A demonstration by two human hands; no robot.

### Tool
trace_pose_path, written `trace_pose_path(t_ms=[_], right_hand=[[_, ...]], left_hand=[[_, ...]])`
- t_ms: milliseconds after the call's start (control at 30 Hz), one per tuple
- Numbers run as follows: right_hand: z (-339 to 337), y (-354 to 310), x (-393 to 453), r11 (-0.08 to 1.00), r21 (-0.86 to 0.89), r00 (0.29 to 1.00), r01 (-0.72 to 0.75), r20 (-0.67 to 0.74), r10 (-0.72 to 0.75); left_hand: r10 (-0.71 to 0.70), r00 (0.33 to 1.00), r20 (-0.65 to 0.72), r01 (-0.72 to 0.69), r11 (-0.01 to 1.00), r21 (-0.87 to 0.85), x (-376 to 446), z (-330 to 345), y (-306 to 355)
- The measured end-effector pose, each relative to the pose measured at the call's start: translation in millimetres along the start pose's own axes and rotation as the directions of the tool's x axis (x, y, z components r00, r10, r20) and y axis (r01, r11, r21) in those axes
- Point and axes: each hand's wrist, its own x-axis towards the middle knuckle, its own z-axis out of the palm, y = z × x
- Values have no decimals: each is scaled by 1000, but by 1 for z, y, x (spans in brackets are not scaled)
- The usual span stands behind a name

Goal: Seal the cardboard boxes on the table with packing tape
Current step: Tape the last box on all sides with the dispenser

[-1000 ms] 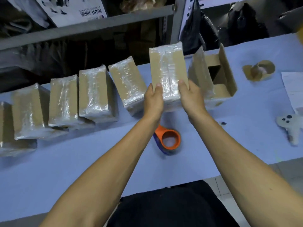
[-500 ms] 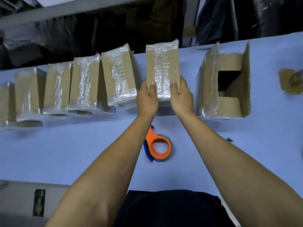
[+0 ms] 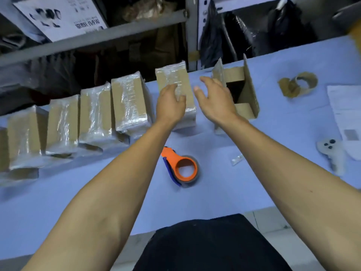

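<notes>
A taped cardboard box stands at the right end of a row of several taped boxes along the table's far edge. My left hand lies over its near face with loosely bent fingers; whether it still touches is unclear. My right hand hovers with spread fingers between that box and an open cardboard box to the right, holding nothing. An orange tape dispenser with a roll lies on the table between my forearms.
The blue table carries a used-up brown tape core, white papers, a small white toy-like object and a scrap of clear tape. Metal shelving rises behind the boxes.
Both hands gripped the taped box and set it at the row's right end. Now the right hand has let go and shifted right toward the open box; the left hand has loosened.
</notes>
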Motion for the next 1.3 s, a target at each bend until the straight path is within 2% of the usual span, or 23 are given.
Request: trace_pose_path(t_ms=[133, 233, 367, 433, 500, 567, 633, 733, 800, 867, 933, 1000, 1100, 1200, 1300], right_hand=[[-41, 21, -23, 973, -231, 991, -5, -128, -25], [-59, 48, -35, 928, -349, 982, -132, -173, 74], [-64, 79, -33, 912, -317, 966, -260, -101, 240], [-63, 92, -29, 914, -323, 969, -247, -64, 239], [-64, 105, -27, 927, -314, 979, -204, -44, 201], [-67, 116, -23, 958, -221, 983, -185, -36, 182], [-68, 124, -18, 979, -15, 979, -206, 10, 206], [-62, 136, -10, 926, 281, 965, -254, 10, 262], [-56, 145, -2, 884, 361, 950, -297, 15, 313], [-50, 154, 7, 841, 405, 933, -359, 145, 329], [-45, 161, 14, 780, 441, 893, -444, 290, 345], [-37, 170, 17, 746, 482, 882, -460, 346, 320], [-29, 173, 18, 745, 522, 906, -415, 316, 283], [-27, 167, 16, 678, 605, 908, -417, 309, 282], [-31, 158, 7, 624, 672, 917, -398, 280, 284]], left_hand=[[223, 970, 101, -232, 968, 91, -10, 13, 28], [290, 948, 135, -301, 951, 69, -19, 31, 49], [275, 937, 217, -292, 955, 48, -28, 61, 71], [225, 948, 225, -244, 968, 59, -28, 71, 76], [171, 970, 173, -175, 985, 7, -29, 76, 77], [154, 979, 134, -150, 988, -36, -31, 80, 77], [123, 985, 117, -109, 987, -122, -32, 90, 78], [-40, 998, 52, 58, 918, -393, -27, 109, 80], [-170, 985, 20, 158, 854, -495, -23, 124, 79], [-273, 960, 56, 260, 803, -537, -20, 136, 75], [-341, 928, 152, 359, 706, -611, -18, 145, 71], [-315, 927, 202, 366, 652, -664, -16, 153, 65], [-304, 929, 210, 362, 640, -678, -14, 157, 62], [-303, 915, 268, 400, 579, -711, -14, 152, 64], [-239, 923, 302, 386, 578, -719, -19, 140, 66]])
